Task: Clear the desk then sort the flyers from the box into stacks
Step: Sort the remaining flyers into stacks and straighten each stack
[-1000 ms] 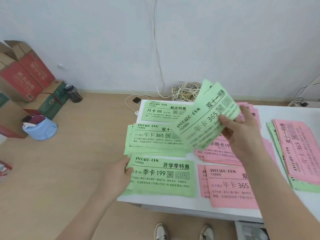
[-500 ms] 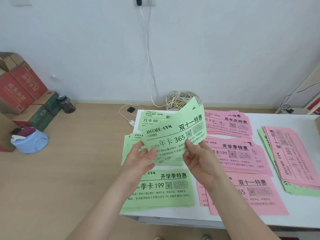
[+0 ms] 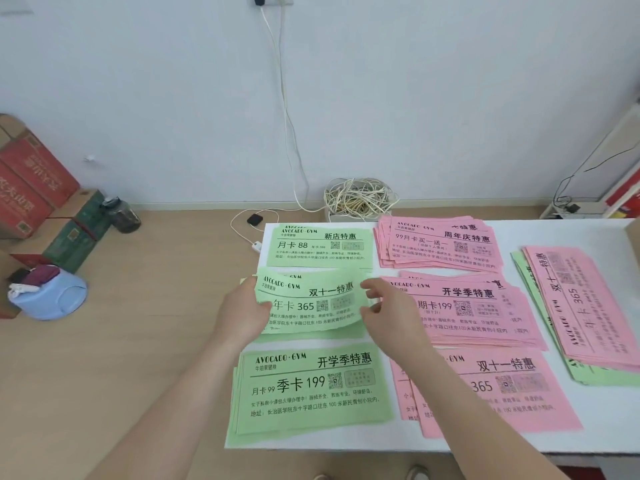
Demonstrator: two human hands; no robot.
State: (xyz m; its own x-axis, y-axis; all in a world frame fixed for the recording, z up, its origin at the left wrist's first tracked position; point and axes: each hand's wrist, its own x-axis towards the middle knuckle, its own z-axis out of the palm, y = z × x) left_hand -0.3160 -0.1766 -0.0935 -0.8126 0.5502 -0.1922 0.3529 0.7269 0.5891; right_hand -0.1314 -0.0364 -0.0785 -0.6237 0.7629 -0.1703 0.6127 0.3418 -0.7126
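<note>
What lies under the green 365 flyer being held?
A green stack, edges peeking out below and left of the green 365 flyer. Its print is mostly covered.

Each green flyer was headed AVOCADO·GYM. The far green flyer [image 3: 318, 249] read 新店特惠, 月卡 88. The middle green flyer [image 3: 308, 304] read 双十一特惠, 年卡 365. The near green flyer [image 3: 311, 393] read 开学季特惠, 月卡99 季卡 199. The far pink flyer [image 3: 440, 245] read 周年庆特惠, 99月卡买一送一. The middle pink flyer [image 3: 474, 306] read 开学季特惠, 199. The near pink flyer [image 3: 505, 382] read 双十一特惠, 365. The sideways pink flyer [image 3: 575, 299] read 双十一, 365.
</note>
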